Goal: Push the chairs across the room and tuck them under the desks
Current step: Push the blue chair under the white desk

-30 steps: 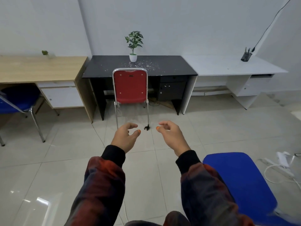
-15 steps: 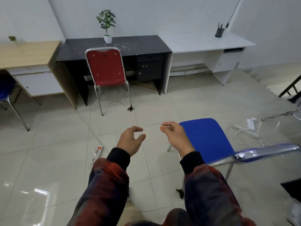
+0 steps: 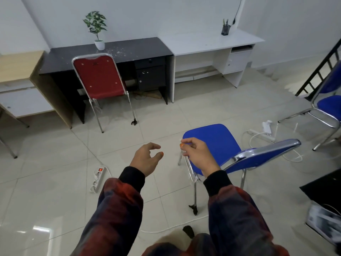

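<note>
A blue chair (image 3: 215,139) with a chrome frame stands on the tiled floor just right of my hands, its backrest (image 3: 262,156) nearest me. My left hand (image 3: 147,158) hangs in the air left of it, fingers loosely curled, holding nothing. My right hand (image 3: 197,154) hovers over the seat's left edge, also loosely curled and holding nothing. A red chair (image 3: 99,78) stands with its back to me at the black desk (image 3: 60,60). The white desk (image 3: 208,41) to its right has no chair. A second blue chair (image 3: 330,102) stands at the far right.
A wooden desk (image 3: 16,65) is at the left. One power strip (image 3: 97,175) lies by my left hand, another power strip (image 3: 262,133) with cable lies behind the blue chair. A stair railing (image 3: 321,67), a plant (image 3: 96,30), a pen holder (image 3: 226,29) and a box (image 3: 324,222) are nearby.
My view has swung right and downward, bringing the near blue chair, the second blue chair and the railing into sight. Both hands stay raised and loosely curled, now beside the blue chair.
</note>
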`<state>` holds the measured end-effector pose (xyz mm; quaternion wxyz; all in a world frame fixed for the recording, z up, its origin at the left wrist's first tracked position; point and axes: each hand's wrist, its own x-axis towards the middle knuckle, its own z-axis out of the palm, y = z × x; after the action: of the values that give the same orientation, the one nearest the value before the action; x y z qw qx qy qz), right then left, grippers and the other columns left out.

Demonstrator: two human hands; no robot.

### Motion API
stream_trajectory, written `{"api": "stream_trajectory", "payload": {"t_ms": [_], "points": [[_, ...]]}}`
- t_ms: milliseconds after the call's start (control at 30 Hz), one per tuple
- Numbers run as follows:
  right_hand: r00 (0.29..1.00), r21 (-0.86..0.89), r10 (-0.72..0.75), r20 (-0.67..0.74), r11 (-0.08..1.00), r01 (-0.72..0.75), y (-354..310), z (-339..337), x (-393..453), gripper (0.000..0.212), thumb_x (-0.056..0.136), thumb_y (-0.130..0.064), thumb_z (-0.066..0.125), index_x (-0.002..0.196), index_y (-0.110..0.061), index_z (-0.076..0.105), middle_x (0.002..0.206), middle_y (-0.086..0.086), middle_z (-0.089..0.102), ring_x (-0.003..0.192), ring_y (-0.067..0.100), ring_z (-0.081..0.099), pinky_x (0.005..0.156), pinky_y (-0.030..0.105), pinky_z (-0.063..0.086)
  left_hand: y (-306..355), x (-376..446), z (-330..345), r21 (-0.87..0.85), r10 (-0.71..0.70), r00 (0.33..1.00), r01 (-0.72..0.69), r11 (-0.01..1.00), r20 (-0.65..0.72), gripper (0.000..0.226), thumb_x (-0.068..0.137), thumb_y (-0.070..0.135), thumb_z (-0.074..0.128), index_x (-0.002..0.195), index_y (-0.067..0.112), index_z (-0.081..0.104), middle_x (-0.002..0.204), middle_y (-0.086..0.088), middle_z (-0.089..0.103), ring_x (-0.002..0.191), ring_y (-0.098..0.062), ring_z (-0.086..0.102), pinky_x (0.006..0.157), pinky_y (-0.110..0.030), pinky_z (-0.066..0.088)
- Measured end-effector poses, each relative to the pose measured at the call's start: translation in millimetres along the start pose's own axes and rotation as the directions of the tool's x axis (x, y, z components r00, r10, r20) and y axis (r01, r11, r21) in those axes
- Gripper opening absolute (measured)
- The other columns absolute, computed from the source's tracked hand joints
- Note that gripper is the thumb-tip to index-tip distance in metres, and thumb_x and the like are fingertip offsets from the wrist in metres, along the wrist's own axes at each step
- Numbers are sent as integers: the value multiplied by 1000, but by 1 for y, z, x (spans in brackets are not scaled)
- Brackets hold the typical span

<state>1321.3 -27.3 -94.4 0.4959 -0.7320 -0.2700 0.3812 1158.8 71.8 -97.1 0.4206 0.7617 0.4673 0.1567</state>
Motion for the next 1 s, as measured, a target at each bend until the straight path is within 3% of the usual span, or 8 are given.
{"api": "stream_trajectory", "payload": {"t_ms": [133, 267, 433, 667, 1000], "points": [[1000, -16, -8, -1, 1000, 8, 2, -21, 5, 19, 96, -28, 63, 114, -23, 66, 112, 1, 66, 98, 17, 67, 74, 25, 52, 11, 10, 20, -7, 5, 1000, -5, 1000, 25, 27, 92, 26, 61, 118, 20, 61, 128, 2, 56, 104, -11, 48, 86, -24, 36], [999, -58, -25, -25, 998, 23, 7, -60, 17, 20, 96, -28, 63, 116, -24, 65, 110, -2, 65, 100, 12, 63, 80, 21, 48, 36, 28, 57, -47, 15, 999, -13, 999, 46, 26, 92, 25, 62, 117, 20, 61, 127, 2, 56, 107, -12, 49, 86, -25, 37], [999, -175, -35, 22, 984, 38, 9, -104, 38, 21, 96, -28, 63, 117, -22, 65, 105, -6, 63, 94, 2, 57, 68, 12, 41, 71, 46, 106, -76, 5, 997, 1, 997, 75, 29, 92, 24, 61, 120, 17, 60, 130, 0, 57, 104, -11, 47, 89, -25, 38], [997, -151, -62, -38, 987, 56, 13, -164, 55, 22, 96, -28, 64, 117, -21, 65, 109, -2, 65, 101, 7, 59, 72, 15, 42, 126, 65, 143, -38, 55, 992, -51, 998, 116, 35, 94, 26, 59, 126, 13, 58, 133, 0, 55, 123, -18, 49, 98, -27, 40], [996, -172, -41, 81, 984, 54, 24, -197, 73, 23, 97, -29, 62, 118, -21, 65, 112, -3, 63, 103, 8, 58, 72, 16, 43, 132, 57, 165, -57, -44, 999, 44, 997, 13, 30, 93, 25, 60, 122, 17, 59, 131, 0, 56, 117, -20, 52, 93, -28, 41]]}}
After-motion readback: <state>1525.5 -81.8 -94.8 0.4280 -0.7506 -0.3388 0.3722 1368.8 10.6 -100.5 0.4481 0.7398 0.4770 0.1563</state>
